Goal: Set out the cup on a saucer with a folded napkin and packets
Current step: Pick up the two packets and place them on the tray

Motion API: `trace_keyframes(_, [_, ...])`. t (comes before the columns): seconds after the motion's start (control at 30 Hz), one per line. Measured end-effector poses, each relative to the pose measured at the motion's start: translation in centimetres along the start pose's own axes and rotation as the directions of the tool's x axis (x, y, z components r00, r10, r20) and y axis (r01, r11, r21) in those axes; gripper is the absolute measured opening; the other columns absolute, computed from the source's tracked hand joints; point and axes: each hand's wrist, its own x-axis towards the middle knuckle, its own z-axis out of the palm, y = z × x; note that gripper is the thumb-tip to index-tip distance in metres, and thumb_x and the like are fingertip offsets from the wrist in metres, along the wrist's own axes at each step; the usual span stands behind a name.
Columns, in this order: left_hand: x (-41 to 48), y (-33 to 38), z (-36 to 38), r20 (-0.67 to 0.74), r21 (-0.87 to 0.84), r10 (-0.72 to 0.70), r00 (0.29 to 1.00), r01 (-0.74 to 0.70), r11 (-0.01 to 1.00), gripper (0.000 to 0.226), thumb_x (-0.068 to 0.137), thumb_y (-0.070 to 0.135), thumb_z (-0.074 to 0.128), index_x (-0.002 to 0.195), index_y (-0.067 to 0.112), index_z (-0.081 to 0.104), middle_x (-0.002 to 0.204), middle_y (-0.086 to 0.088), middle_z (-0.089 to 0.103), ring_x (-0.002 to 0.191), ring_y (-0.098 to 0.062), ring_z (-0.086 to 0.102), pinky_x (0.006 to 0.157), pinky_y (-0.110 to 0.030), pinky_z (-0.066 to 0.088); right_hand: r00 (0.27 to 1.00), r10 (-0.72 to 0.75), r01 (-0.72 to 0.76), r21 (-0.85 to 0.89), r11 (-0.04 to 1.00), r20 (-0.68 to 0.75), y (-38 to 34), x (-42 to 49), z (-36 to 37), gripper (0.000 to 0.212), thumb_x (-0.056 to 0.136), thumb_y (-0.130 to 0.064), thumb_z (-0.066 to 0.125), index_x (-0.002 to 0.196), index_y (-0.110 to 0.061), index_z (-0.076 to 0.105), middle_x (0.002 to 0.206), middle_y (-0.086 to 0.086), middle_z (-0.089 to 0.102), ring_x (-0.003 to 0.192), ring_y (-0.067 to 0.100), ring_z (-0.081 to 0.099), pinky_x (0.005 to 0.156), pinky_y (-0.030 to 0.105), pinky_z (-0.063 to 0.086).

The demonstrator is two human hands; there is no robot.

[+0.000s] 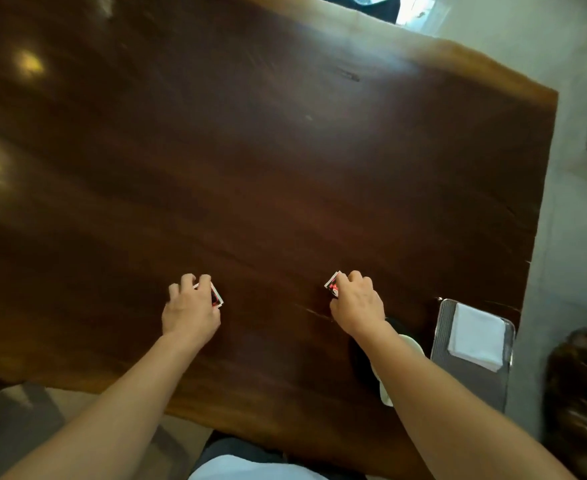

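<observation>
Tabletop: left hand, right hand pinch slanted packets.

Both bare forearms extend forward from the lower frame edge, converging slightly but well apart, wrists straight, backs of the hands upward. Left hand: fingers curled, fingertips and thumb pinching the left packet on the hand's thumb side. Right hand: fingers likewise curled, pinching the right packet on its thumb side. The two hands sit level with one another, neither touching the other. Finger detail is slightly blurred.
</observation>
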Motion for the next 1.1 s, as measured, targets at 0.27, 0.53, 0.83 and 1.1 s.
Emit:
trace_keyframes(0.27, [1.4,-0.6,1.1,0.017,-0.011,-0.052,0.999,0.052,0.999,0.064,0.084,0.027,0.075,0.137,0.018,0.040,0.135,-0.008,0.041,0.122,-0.031,0.044,0.090,-0.041,0.052,0.999,0.024,-0.024,0.006,1.000,-0.026,-0.1,2.0,2.4,0.035,0.095,-0.025,0.061,0.127,-0.017,0.051,0.142,0.007,0.038,0.121,0.030,0.041,0.089,0.040,0.051])
trace_keyframes(0.53, [1.3,0.0,1.9,-0.033,-0.072,-0.035,0.999,0.033,0.997,0.035,0.086,0.015,0.072,0.115,0.017,0.053,0.111,-0.005,0.056,0.107,-0.026,0.056,0.079,-0.037,0.052,0.990,0.100,-0.090,0.094,0.991,-0.100,-0.1,2.2,3.7,0.051,0.089,-0.012,0.070,0.132,-0.017,0.044,0.128,0.009,0.047,0.114,0.028,0.046,0.086,0.038,0.050])
trace_keyframes(0.83, [-5.4,2.7,1.8,0.152,-0.425,0.035,0.988,0.034,0.905,0.006,0.090,0.016,0.067,0.089,0.019,0.062,0.090,0.001,0.068,0.085,-0.018,0.065,0.069,-0.034,0.053,0.988,0.020,-0.089,0.454,0.886,0.154,0.1,-4.1,2.9,0.011,0.088,-0.020,0.074,0.099,-0.018,0.073,0.099,0.001,0.067,0.088,0.015,0.062,0.070,0.026,0.050])
trace_keyframes(1.1, [-13.7,8.3,-0.7,0.208,-0.757,0.173,0.963,0.046,0.652,0.013,0.092,0.004,0.065,0.102,0.013,0.065,0.102,-0.012,0.071,0.086,-0.019,0.073,0.075,-0.035,0.063,0.990,0.003,-0.121,0.843,0.525,0.140,2.4,-12.9,-0.6,0.012,0.090,-0.013,0.072,0.101,-0.015,0.071,0.096,0.005,0.069,0.086,0.013,0.071,0.065,0.025,0.061])
